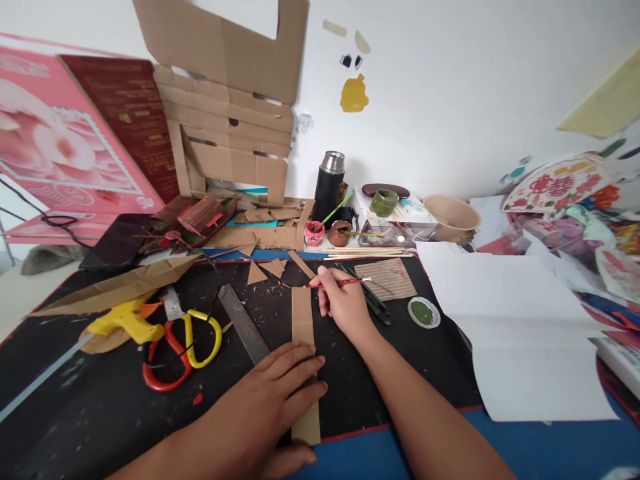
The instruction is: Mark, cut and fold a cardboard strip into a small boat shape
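Observation:
A narrow strip of brown cardboard (302, 323) lies lengthwise on the black mat in front of me. My left hand (280, 387) rests over its lower half, fingers stretched out and pressing it down. Pinched in my right hand (341, 300) is a thin red paintbrush (350, 282), its pale-tipped end pointing right and its dark thin end over the strip's top. A steel ruler (244, 323) lies slantwise left of the strip, its lower end hidden by my left hand. Right of my right hand lies a dark green cutter (375, 303), partly covered.
Scissors (203, 340) with red and yellow handles and a yellow glue gun (125, 321) lie at left. Cardboard scraps (256, 272), paint jars (315, 233) and a black flask (329, 187) stand behind. Green paint fills a small lid (424, 312); white paper (520, 333) lies at right.

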Available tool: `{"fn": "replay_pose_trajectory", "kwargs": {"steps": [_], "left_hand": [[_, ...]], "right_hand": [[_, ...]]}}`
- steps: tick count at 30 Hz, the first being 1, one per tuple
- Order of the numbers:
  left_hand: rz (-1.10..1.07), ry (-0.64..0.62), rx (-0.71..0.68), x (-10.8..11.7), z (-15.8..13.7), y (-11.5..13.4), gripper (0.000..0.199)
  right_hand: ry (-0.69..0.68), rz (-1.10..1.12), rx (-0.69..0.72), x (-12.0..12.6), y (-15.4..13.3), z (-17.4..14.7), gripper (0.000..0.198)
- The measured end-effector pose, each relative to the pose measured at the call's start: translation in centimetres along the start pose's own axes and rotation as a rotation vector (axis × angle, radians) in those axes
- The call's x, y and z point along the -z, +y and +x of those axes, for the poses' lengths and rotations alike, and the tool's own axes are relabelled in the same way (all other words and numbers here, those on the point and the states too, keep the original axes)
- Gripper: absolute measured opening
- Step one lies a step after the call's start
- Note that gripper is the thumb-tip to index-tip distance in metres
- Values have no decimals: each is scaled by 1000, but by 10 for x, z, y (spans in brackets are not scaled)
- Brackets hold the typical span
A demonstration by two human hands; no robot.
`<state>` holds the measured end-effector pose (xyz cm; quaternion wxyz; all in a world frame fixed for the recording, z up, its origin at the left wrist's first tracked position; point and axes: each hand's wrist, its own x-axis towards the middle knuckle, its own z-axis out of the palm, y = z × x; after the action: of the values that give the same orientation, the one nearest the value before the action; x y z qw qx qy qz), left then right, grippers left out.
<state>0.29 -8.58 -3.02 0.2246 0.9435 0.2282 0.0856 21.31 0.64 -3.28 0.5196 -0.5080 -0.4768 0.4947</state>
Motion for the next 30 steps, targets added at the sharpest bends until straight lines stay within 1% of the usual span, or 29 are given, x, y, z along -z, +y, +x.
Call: {"fn": "replay_pose_trajectory", "kwargs": {"steps": [8, 14, 19, 30], "left_hand": [[23, 4, -5, -1, 1, 1, 79], [-2, 31, 1, -2, 2, 1, 74], [25, -6, -7, -1, 2, 1, 79], [17, -12, 2, -1, 3, 2, 80]], "right_hand": [[2, -4, -18, 0, -1, 0, 58], [-2, -15, -16, 0, 0, 0, 58], [-19, -19, -19, 0, 1, 0, 56], [-39, -33, -28, 1, 5, 1, 57]]}}
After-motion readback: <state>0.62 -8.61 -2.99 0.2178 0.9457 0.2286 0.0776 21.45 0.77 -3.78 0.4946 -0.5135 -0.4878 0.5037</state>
